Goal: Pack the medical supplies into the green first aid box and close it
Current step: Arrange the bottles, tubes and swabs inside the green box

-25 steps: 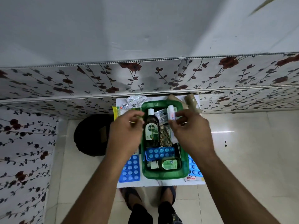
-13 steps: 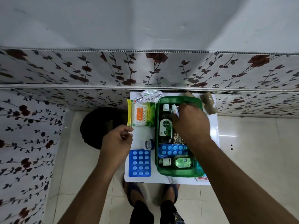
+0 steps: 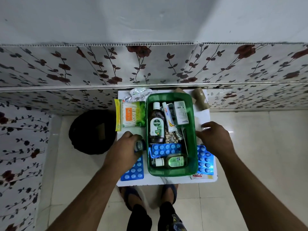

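Note:
The green first aid box (image 3: 171, 171) stands open on a small white table (image 3: 202, 116). Inside lie a brown Dettol bottle (image 3: 156, 125), a white tube (image 3: 169, 118), a white carton (image 3: 181, 112), a blue blister pack (image 3: 165, 149) and a small green bottle (image 3: 174, 161). My left hand (image 3: 122, 151) is left of the box, its fingers closed around a small blue-and-white jar (image 3: 139, 145). My right hand (image 3: 215, 139) hovers right of the box with fingers spread and nothing in it, above another blue blister pack (image 3: 205, 161). A third blue pack (image 3: 134, 171) lies partly under my left wrist.
A pack of cotton swabs (image 3: 130, 115) and crumpled foil strips (image 3: 139, 94) lie left and behind the box. Two cardboard tubes (image 3: 200, 100) sit at the back right. A black round bin (image 3: 92, 131) stands on the floor to the left. My feet are under the table's front edge.
My right hand left the white tube inside the box and pulled out to the right side. My left hand dropped onto the small jar beside the box.

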Demonstrator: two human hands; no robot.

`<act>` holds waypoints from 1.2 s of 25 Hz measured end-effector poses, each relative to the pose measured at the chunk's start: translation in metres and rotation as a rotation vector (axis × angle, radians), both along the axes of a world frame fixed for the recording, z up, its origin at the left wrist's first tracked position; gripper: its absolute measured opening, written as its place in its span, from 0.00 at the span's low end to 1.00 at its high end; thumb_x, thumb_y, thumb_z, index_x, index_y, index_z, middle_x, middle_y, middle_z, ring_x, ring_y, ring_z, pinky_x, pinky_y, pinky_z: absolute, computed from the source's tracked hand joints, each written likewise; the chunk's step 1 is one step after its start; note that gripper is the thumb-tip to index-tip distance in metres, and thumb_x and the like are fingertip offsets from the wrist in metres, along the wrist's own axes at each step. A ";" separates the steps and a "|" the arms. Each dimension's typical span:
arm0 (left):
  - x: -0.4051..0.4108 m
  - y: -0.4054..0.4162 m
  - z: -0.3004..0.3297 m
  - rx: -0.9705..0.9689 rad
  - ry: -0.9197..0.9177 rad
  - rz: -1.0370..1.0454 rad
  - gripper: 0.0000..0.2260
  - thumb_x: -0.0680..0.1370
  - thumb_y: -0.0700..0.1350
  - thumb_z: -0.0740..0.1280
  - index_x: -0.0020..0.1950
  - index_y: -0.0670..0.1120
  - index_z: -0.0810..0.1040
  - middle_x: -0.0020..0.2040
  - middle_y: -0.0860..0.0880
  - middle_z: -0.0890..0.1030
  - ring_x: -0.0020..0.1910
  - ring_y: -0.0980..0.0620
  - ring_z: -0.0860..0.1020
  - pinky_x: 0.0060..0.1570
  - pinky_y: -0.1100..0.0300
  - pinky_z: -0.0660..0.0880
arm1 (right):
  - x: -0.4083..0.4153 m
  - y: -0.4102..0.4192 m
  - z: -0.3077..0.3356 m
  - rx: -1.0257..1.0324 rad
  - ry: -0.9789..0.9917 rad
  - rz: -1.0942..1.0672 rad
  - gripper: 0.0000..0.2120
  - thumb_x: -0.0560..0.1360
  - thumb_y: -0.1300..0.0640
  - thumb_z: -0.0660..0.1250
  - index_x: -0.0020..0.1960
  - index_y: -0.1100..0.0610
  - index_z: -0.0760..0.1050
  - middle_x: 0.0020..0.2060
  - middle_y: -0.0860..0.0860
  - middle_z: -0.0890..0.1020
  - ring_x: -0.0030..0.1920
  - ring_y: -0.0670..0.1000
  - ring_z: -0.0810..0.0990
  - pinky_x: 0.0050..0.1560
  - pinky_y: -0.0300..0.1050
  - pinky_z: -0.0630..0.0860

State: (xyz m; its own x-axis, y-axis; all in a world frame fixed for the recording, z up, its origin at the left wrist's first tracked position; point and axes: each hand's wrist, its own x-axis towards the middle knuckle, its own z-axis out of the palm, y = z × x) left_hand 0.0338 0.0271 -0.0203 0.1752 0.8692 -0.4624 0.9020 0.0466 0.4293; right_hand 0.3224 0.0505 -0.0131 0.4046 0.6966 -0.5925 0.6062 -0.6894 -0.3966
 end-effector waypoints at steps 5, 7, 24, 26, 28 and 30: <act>-0.005 -0.006 0.032 0.117 0.030 0.129 0.14 0.69 0.49 0.73 0.53 0.48 0.81 0.46 0.49 0.78 0.44 0.45 0.80 0.42 0.54 0.77 | -0.004 0.007 -0.002 0.036 0.093 -0.111 0.14 0.67 0.53 0.76 0.51 0.53 0.79 0.43 0.51 0.85 0.41 0.57 0.83 0.46 0.54 0.81; -0.002 -0.010 0.061 0.236 -0.038 0.281 0.14 0.69 0.50 0.74 0.52 0.47 0.81 0.45 0.50 0.79 0.38 0.50 0.80 0.40 0.56 0.77 | 0.001 0.007 0.003 0.089 0.095 -0.127 0.12 0.68 0.54 0.76 0.49 0.56 0.80 0.40 0.51 0.83 0.42 0.57 0.82 0.44 0.49 0.78; 0.052 0.027 0.085 0.277 -0.275 0.247 0.09 0.75 0.44 0.69 0.55 0.48 0.82 0.47 0.52 0.83 0.36 0.60 0.80 0.41 0.67 0.77 | -0.035 -0.008 0.094 0.446 0.168 -0.153 0.06 0.74 0.55 0.72 0.51 0.50 0.81 0.41 0.41 0.84 0.39 0.38 0.81 0.41 0.32 0.77; 0.019 0.031 0.089 0.351 -0.310 0.453 0.06 0.75 0.40 0.69 0.50 0.48 0.83 0.43 0.53 0.83 0.37 0.64 0.80 0.37 0.76 0.71 | -0.064 -0.001 0.091 0.429 0.175 -0.038 0.08 0.74 0.54 0.72 0.52 0.53 0.82 0.43 0.45 0.85 0.41 0.44 0.83 0.44 0.40 0.79; -0.002 0.032 0.082 0.326 -0.290 0.565 0.06 0.75 0.39 0.68 0.49 0.47 0.83 0.42 0.52 0.84 0.38 0.66 0.79 0.36 0.78 0.70 | -0.089 0.012 0.075 0.357 0.108 0.111 0.08 0.74 0.54 0.70 0.51 0.57 0.81 0.43 0.51 0.85 0.44 0.53 0.83 0.46 0.46 0.78; -0.013 0.030 0.071 0.283 -0.276 0.578 0.06 0.75 0.39 0.68 0.48 0.47 0.82 0.41 0.54 0.84 0.38 0.67 0.79 0.36 0.78 0.69 | -0.106 0.028 0.054 0.294 0.030 0.239 0.09 0.74 0.55 0.69 0.51 0.59 0.80 0.44 0.55 0.85 0.46 0.58 0.82 0.44 0.46 0.76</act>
